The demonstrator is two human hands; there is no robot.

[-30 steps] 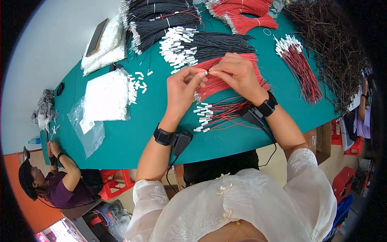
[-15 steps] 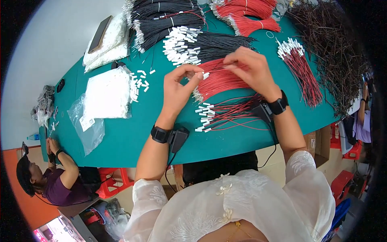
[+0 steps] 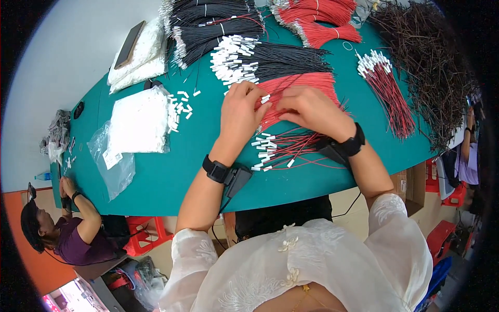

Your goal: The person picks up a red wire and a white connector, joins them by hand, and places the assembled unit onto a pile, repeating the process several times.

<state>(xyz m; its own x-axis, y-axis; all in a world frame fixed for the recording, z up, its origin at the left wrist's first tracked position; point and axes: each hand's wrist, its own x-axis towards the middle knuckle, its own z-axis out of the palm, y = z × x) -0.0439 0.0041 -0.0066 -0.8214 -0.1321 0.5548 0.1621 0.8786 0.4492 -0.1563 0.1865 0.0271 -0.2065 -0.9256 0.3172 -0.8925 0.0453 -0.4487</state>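
Item in hand: a small white connector [image 3: 266, 98] on a red wire, pinched between the fingertips of both hands, above the red wire bundle [image 3: 304, 86] at the middle of the green desk [image 3: 171, 177].

Left hand [image 3: 240, 112]: fingers curled narrow, tips closed on the white connector; black wristband on the wrist.

Right hand [image 3: 312, 108]: fingers bent close together, tips meeting the left hand's at the same connector; how tightly they grip cannot be told. Black wristband with a cable running off the desk edge.

Just below the hands: loose red wires with white connectors [image 3: 275, 148], fanned out toward the near edge.

Just above the hands: black wire bundle with white connectors [image 3: 270, 60]; beyond it, further black bundles [image 3: 213, 21] and red bundles [image 3: 317, 21].

Right of the hands: a smaller red bundle with white tips [image 3: 387, 88]; a large tangle of dark wires [image 3: 431, 62] at the far right.

Left of the hands: a clear bag of white connectors [image 3: 138, 122], with loose white connectors [image 3: 179, 104] scattered beside it.

Far left end of the desk: another person [image 3: 57, 229], seated, hands at the desk edge.
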